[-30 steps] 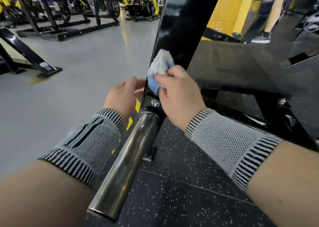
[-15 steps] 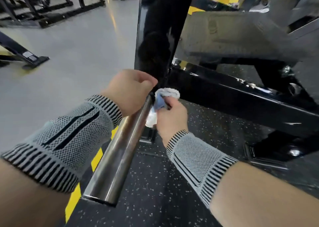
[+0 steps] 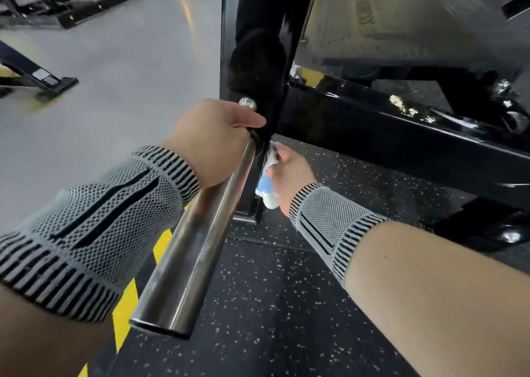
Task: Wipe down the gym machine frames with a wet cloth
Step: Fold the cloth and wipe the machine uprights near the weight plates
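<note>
A glossy black upright post (image 3: 252,47) of the gym machine frame rises in the middle of the view, with a black cross beam (image 3: 401,135) running off to the right. A steel weight peg (image 3: 192,244) sticks out from the post toward me. My left hand (image 3: 212,144) is closed over the peg's top end, beside a bolt (image 3: 247,102). My right hand (image 3: 289,176) presses a white and blue cloth (image 3: 268,188) against the lower part of the post, just right of the peg. Both wrists wear grey knit bands.
Black speckled rubber matting (image 3: 272,305) lies under the machine, edged by a yellow and black stripe (image 3: 126,296). Grey floor (image 3: 114,75) spreads to the left, with a black machine foot (image 3: 43,78) and more racks (image 3: 86,1) behind. A worn footplate (image 3: 401,18) sits at upper right.
My right hand has carried the cloth down the post, from above the peg to below its base. My left hand has moved onto the peg and gripped it. The view has tilted down.
</note>
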Demonstrator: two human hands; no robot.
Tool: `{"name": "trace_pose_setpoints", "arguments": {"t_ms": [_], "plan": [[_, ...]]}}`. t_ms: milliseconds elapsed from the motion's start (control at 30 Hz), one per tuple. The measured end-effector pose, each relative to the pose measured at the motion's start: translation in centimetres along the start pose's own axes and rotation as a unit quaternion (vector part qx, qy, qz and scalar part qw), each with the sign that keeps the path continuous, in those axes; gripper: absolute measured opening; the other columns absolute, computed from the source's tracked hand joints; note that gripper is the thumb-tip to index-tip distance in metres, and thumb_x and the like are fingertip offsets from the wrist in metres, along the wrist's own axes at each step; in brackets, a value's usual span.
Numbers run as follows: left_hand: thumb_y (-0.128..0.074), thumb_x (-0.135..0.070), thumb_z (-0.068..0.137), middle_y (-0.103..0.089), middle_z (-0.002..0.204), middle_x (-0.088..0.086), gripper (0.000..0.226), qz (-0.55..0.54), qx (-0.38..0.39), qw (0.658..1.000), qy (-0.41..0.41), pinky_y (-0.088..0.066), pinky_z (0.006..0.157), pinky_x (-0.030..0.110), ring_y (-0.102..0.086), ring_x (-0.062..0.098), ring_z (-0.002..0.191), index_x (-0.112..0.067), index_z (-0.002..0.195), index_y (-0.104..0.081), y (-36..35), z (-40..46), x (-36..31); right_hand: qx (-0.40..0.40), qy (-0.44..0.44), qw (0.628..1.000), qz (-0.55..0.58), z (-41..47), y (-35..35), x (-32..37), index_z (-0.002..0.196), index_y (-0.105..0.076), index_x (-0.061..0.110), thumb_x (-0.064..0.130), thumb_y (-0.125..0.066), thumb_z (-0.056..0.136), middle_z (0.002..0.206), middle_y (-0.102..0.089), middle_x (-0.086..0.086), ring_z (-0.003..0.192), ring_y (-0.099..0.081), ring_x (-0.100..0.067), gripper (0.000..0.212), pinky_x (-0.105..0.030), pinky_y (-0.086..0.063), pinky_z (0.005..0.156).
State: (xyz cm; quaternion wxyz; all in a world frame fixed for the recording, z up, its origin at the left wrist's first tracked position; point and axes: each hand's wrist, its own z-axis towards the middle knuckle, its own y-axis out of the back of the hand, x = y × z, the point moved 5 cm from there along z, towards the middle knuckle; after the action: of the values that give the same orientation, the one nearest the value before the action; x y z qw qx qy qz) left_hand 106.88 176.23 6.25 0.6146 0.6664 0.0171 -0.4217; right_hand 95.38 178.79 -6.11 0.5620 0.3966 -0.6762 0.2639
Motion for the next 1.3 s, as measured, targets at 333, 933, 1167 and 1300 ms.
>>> {"name": "trace_pose_setpoints", "arguments": {"t_ms": [333, 933, 1167, 1300], "plan": [[-0.043, -0.003, 0.096, -0.049, 0.138, -0.019, 0.043, 0.168, 0.043, 0.977, -0.127, -0.015, 0.100, 0.004, -0.037, 0.003, 0.131, -0.027, 0.126, -0.062, -1.2, -0.2, 0.2, 0.057, -0.072, 0.984, -0.153, 3.6, -3.1, -6.9, 0.134, -0.050, 0.011, -0.001, -0.035, 0.095, 0.107, -0.057, -0.004, 0.082, -0.049, -0.015, 0.044, -0.016, -0.041, 0.068], [-0.040, -0.009, 0.093, -0.048, 0.144, -0.001, 0.048, 0.232, 0.082, 0.969, -0.035, -0.033, 0.107, 0.026, -0.045, 0.020, 0.131, -0.031, 0.132, -0.056, -1.6, 1.2, -1.0, 0.020, -0.017, 0.999, -0.029, 0.2, 0.6, -5.3, 0.070, -0.074, 0.029, 0.022, -0.071, 0.082, 0.073, -0.070, 0.009, 0.081, -0.068, -0.016, 0.014, -0.036, -0.058, 0.079], [-0.041, -0.012, 0.094, -0.058, 0.130, 0.000, 0.042, 0.241, 0.117, 0.963, -0.022, -0.044, 0.092, 0.026, -0.054, 0.020, 0.115, -0.029, 0.129, -0.059, -2.3, -1.0, -4.0, 0.033, 0.088, 0.996, -0.001, -5.8, 4.6, 2.6, 0.088, -0.073, 0.030, 0.011, -0.058, 0.090, 0.079, -0.069, 0.020, 0.076, -0.063, 0.005, 0.025, -0.012, -0.048, 0.066], [-0.047, -0.018, 0.092, -0.064, 0.108, -0.002, 0.034, 0.172, 0.101, 0.980, -0.023, -0.046, 0.077, 0.025, -0.059, 0.019, 0.096, -0.026, 0.121, -0.061, -1.8, -1.5, -4.9, 0.012, 0.123, 0.992, 0.035, -7.9, 6.5, 6.0, 0.089, -0.074, 0.026, 0.010, -0.056, 0.091, 0.081, -0.072, 0.012, 0.076, -0.066, 0.001, 0.025, -0.021, -0.054, 0.073]]}}
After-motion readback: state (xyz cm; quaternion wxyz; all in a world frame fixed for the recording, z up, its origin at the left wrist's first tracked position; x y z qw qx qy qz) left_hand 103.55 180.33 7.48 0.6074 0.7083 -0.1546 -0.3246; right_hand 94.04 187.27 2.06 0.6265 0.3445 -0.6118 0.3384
